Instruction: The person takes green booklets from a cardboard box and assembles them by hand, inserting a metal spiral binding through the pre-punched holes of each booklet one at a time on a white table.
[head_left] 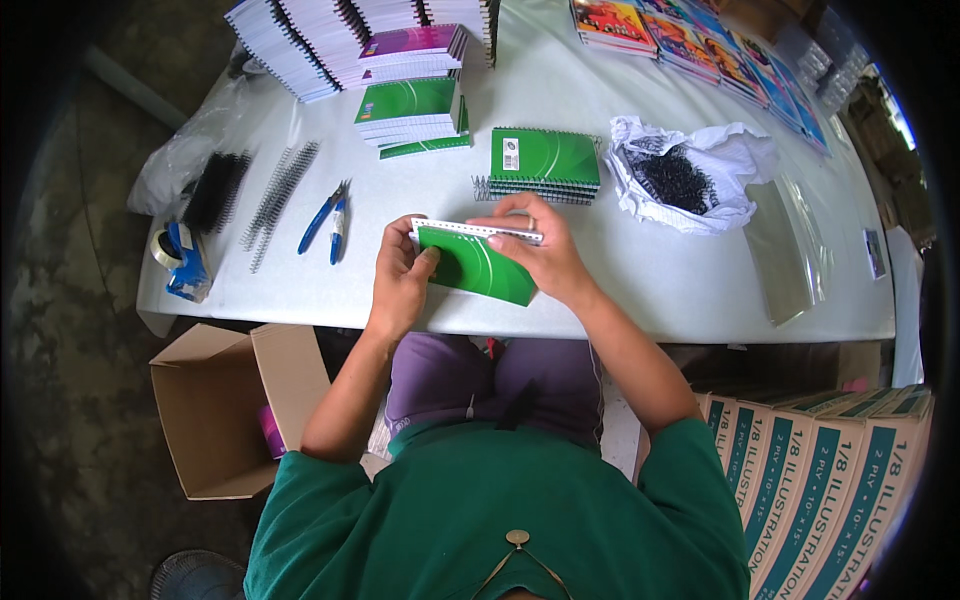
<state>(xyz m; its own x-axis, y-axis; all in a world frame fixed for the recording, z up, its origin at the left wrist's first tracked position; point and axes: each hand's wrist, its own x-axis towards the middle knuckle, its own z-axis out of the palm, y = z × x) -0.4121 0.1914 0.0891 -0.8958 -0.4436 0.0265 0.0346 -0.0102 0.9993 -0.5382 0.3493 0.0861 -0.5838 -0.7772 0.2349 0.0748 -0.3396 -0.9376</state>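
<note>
Near the table's front edge I hold a green-covered notebook [485, 268] with a row of punched holes along its white upper edge. My left hand [400, 277] grips its left end, thumb on the cover. My right hand [548, 252] is closed at the upper right corner, fingers bent over the punched edge; whether they pinch a coil there I cannot make out. Just beyond lies a stack of green spiral notebooks [545, 160] with coils showing. A blue-handled plier-like cutter [320, 218] and a blue-and-white pen-like tool [337, 232] lie left of my hands.
Left on the white table [400, 315] are loose spiral coils [280, 200], dark coils [215, 190] and a tape dispenser [183, 265]. Green notebooks [408, 105] stand behind. At right, white wrapping [735, 160] holds black scraps. An open carton [215, 425] and stacked boxes [820, 480] flank me.
</note>
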